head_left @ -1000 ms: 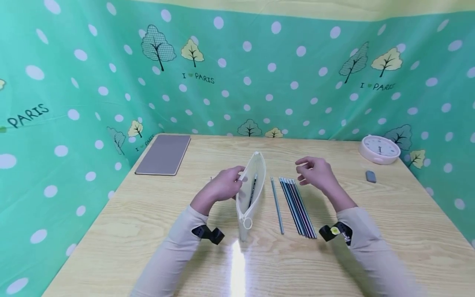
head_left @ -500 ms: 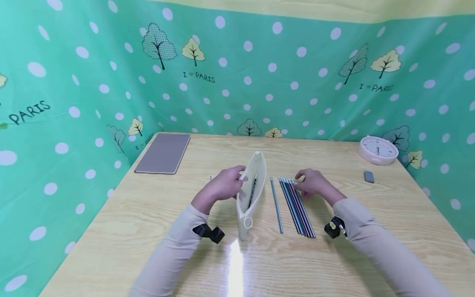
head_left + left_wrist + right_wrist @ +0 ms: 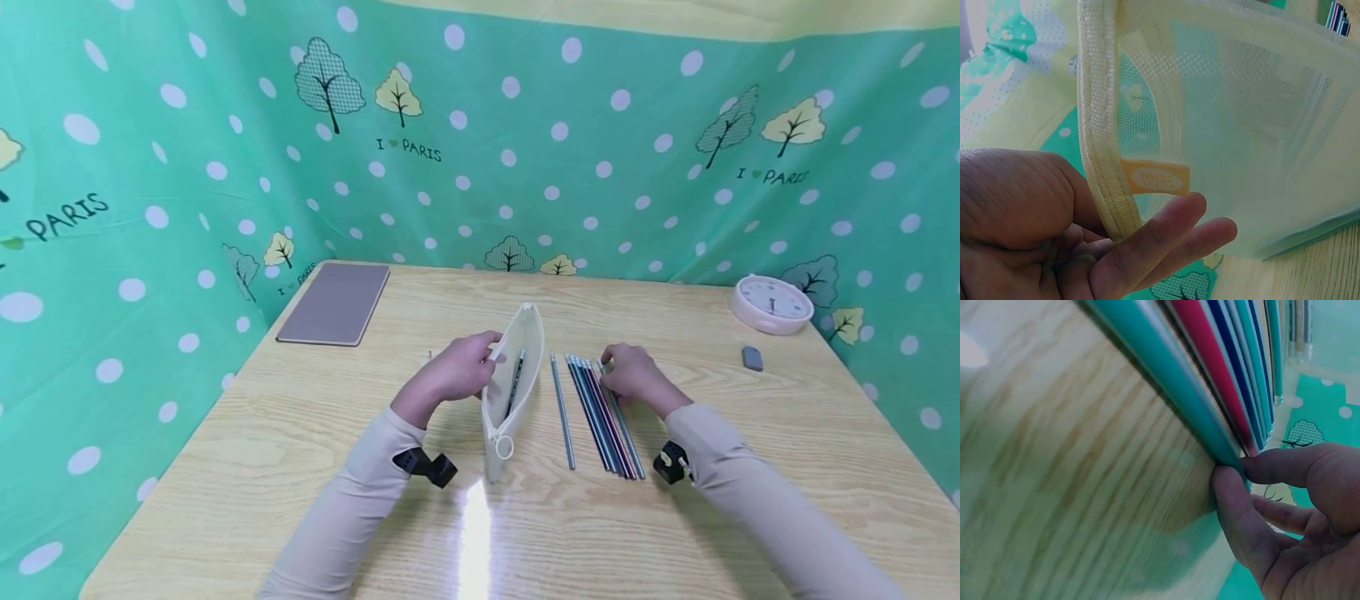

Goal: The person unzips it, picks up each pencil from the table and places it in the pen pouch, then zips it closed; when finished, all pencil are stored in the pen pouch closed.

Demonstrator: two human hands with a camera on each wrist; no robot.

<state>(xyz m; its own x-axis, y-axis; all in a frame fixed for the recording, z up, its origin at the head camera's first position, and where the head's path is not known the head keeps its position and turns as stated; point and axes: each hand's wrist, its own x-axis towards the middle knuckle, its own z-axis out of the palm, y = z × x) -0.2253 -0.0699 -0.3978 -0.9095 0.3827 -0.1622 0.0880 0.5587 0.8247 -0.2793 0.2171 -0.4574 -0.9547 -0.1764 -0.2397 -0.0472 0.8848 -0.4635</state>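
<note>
A cream mesh zippered pencil pouch [image 3: 534, 343] stands upright with its mouth spread, a dark patterned pencil [image 3: 514, 385] inside. My left hand [image 3: 459, 367] pinches the pouch's left rim between thumb and fingers; in the left wrist view its fingertips lie by a small orange tag [image 3: 1157, 177]. To the right lies a row of pencils [image 3: 597, 417], blue, teal and red. My right hand [image 3: 634, 373] pinches the far end of the rightmost teal pencil [image 3: 1160, 375] between thumb and finger. One blue pencil [image 3: 562, 412] lies alone between pouch and row.
A grey notebook [image 3: 334, 303] lies at the table's back left. At the back right are a pink round clock [image 3: 772, 305] and a small grey eraser [image 3: 752, 358]. A green polka-dot cloth [image 3: 570, 167] hangs behind the table [image 3: 225, 467].
My right hand has come down onto the row's right side and taken hold of the rightmost pencil, which now sits slightly apart from the others. My left hand keeps its hold on the pouch.
</note>
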